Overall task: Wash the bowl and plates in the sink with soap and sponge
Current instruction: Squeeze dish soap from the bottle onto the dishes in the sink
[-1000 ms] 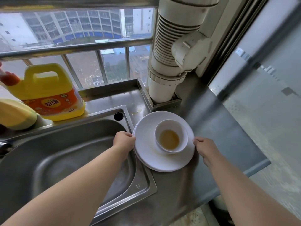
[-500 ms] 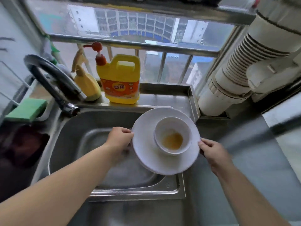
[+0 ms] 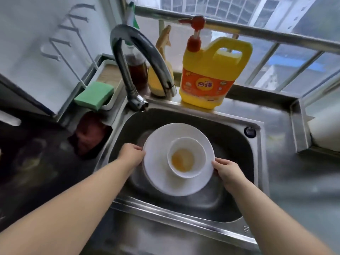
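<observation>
A white plate [image 3: 158, 173] is held over the basin of the stainless steel sink [image 3: 228, 137], gripped at opposite edges. The left hand [image 3: 132, 155] is clenched on the plate's left rim, and the right hand [image 3: 226, 171] is clenched on its right rim, thumb on top. Whether more than one plate is stacked there cannot be told. Between the two grips, a white bowl [image 3: 186, 157] sits on the plate, upright, with yellow-orange residue in its bottom.

Beyond the grips, a curved faucet [image 3: 136, 57] arches toward the basin. Just beyond the sink's far rim, a yellow detergent jug [image 3: 209, 78] with a red pump stands on the steel surface [image 3: 294, 172]. Far to the left of the left grip, a green sponge [image 3: 94, 94] lies on a white tray [image 3: 110, 105]. Behind the faucet a dark bottle [image 3: 137, 70] is seen.
</observation>
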